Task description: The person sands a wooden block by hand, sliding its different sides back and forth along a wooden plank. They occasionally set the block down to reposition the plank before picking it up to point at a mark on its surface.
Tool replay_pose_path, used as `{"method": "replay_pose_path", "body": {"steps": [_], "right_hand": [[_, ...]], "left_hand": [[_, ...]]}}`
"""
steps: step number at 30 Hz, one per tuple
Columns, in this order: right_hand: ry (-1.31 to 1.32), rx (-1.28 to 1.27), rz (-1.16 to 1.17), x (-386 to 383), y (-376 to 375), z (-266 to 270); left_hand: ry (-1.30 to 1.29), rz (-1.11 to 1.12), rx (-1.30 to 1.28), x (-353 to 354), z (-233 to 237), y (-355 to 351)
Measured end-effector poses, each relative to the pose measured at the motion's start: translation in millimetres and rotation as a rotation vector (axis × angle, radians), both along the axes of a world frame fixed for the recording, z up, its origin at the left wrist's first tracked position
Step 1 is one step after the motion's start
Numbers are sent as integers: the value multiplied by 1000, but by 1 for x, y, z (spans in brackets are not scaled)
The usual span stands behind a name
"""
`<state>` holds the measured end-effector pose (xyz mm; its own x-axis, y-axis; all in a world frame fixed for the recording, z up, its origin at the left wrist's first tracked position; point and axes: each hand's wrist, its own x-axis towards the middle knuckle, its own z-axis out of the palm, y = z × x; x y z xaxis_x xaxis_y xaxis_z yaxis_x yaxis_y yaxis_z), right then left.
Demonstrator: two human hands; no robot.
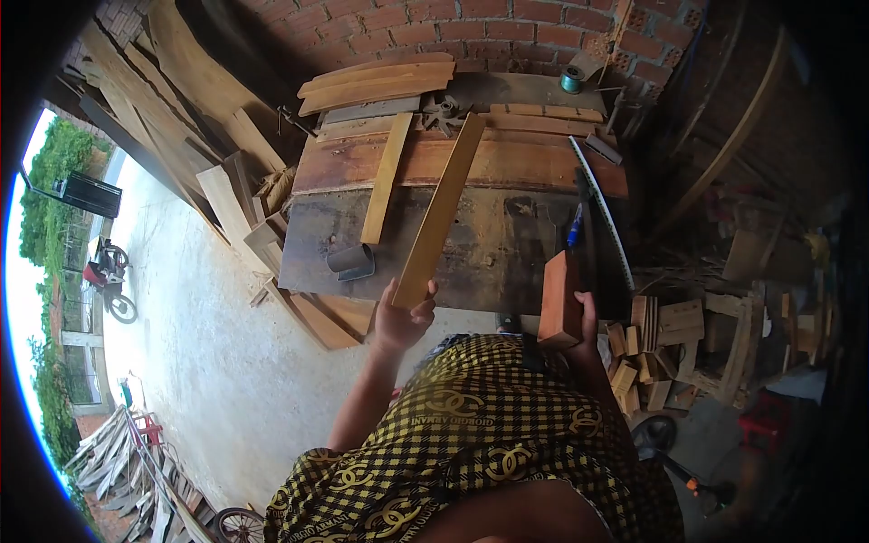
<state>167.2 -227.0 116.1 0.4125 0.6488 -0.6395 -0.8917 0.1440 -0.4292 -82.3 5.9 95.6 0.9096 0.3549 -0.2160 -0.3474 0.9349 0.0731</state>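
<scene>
My left hand (404,317) is closed around the lower end of a long yellowish wooden strip (442,208), which slants up and away over the workbench (498,244). In my right hand (587,324) is a reddish wooden block (560,303), held near the bench's front edge with fingers along its right side. A second, shorter yellowish strip (389,176) lies on the bench left of the held one. Beside its near end rests a curled dark sheet (351,262), perhaps sandpaper. Just beyond the block are a blue pen-like object (575,226) and a long saw blade (605,213).
Planks (376,83) are stacked at the bench's back, near a green spool (571,80). Tall boards (181,90) lean at the left. Wood offcuts (652,348) are piled on the floor at the right. A brick wall (434,32) stands behind.
</scene>
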Motion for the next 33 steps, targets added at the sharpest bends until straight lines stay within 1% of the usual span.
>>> {"method": "replay_pose_path", "body": {"steps": [2, 3, 5, 7, 8, 10, 11, 13, 14, 15, 17, 18, 19, 21, 22, 23, 24, 25, 26, 27, 28, 29, 30, 31, 33], "right_hand": [[32, 18, -1, 2, -2, -3], [64, 36, 1, 2, -3, -3], [60, 37, -11, 5, -5, -20], [55, 36, -22, 5, -3, -18], [48, 33, -13, 4, -3, -16], [42, 28, -5, 2, -2, -11], [55, 29, -7, 2, -2, -11], [67, 31, -9, 3, -2, -12], [64, 34, 0, 3, -2, -14], [60, 39, 7, 4, -3, -15], [74, 52, 31, 5, -4, -11], [93, 65, 56, 5, -4, -9], [90, 63, 56, 4, -4, -10], [66, 58, 35, 5, -4, -14], [63, 55, 32, 7, -5, -16], [72, 52, 33, 8, -6, -17], [84, 48, 36, 8, -8, -18], [86, 39, 39, 6, -7, -11], [92, 47, 57, 6, -6, -2], [96, 55, 75, 7, -4, 5], [93, 45, 83, 10, -2, -3], [64, 117, 84, 13, -1, -19], [38, 190, 84, 14, 1, -28], [43, 181, 91, 15, 5, -28], [47, 174, 120, 15, 18, -25]], "left_hand": [[-12, -10, -7, -2, -8, 2], [24, -5, 31, -2, -10, 2], [58, -2, 69, -4, -14, 2], [216, 29, 121, -2, -10, -3], [216, 28, 120, -4, -13, -2], [645, -63, 1055, -5, -14, -2], [646, -64, 1053, -6, -15, -6], [949, -108, 1218, 3, 4, -19], [961, -32, 1407, 3, -15, -24], [958, -32, 1407, 6, -28, -30], [1080, 275, 1923, 13, -44, -40], [1058, 280, 1976, 19, -34, -45], [1056, 281, 1975, 23, -36, -49], [1162, 208, 1976, 28, -38, -54], [1214, 76, 1907, 31, -30, -54], [1211, 73, 1903, 34, -40, -53], [1208, 100, 2126, 36, -61, -53], [1197, 128, 2349, 40, -66, -55], [1214, 20, 2036, 40, -72, -60], [1218, 18, 2023, 44, -72, -63], [1233, -13, 2108, 49, -73, -64], [1249, -48, 2191, 53, -74, -65], [1302, -101, 2074, 58, -65, -65], [1309, -108, 2062, 63, -54, -64], [1350, -174, 2178, 70, -39, -64]]}}
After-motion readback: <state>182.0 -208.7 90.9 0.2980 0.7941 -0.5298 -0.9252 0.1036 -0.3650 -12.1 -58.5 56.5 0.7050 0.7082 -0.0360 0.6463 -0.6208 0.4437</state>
